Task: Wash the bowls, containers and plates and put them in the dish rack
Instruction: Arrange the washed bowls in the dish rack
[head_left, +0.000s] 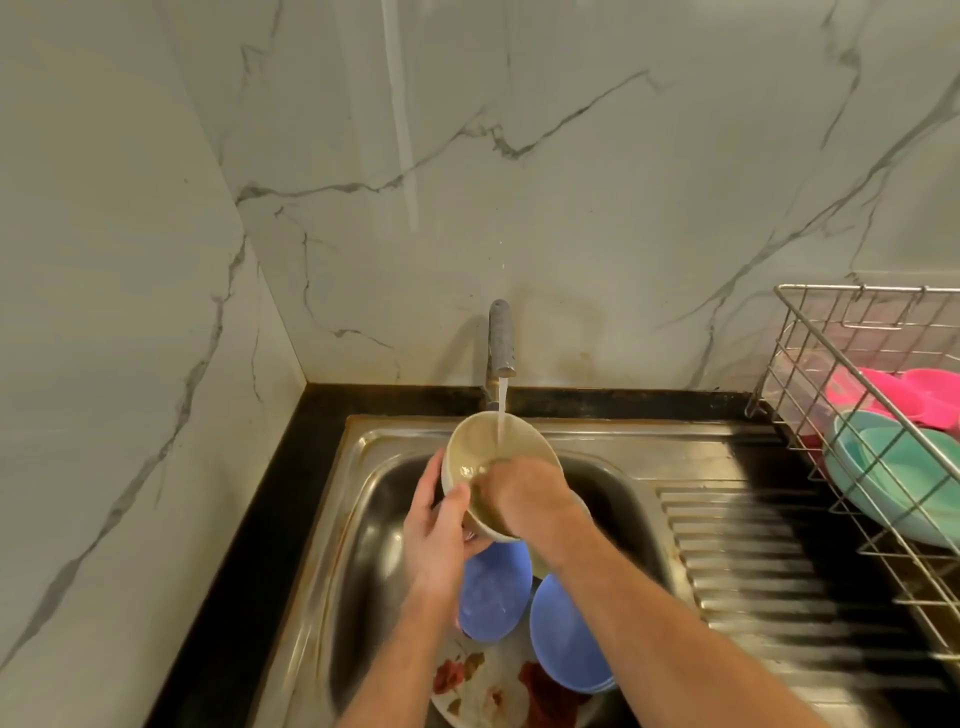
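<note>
Overhead, marble walls (571, 182) meet a black tabletop (249, 545) around a steel sink (363, 519). At 12 o'clock, under the tap (500, 338), the left hand (434, 540) grips a cream bowl (493, 452), glossy and wet; the right hand's (524, 493) curled fingers rub inside it.

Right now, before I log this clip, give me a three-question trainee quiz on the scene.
1. True or false: water from the tap runs into the beige bowl.
2. Which hand grips the bowl's rim from outside: A left hand, B right hand?
3. Fill in: the teal dishes sit in the ____.

Key: 1 true; 2 A; 3 dish rack.
</note>
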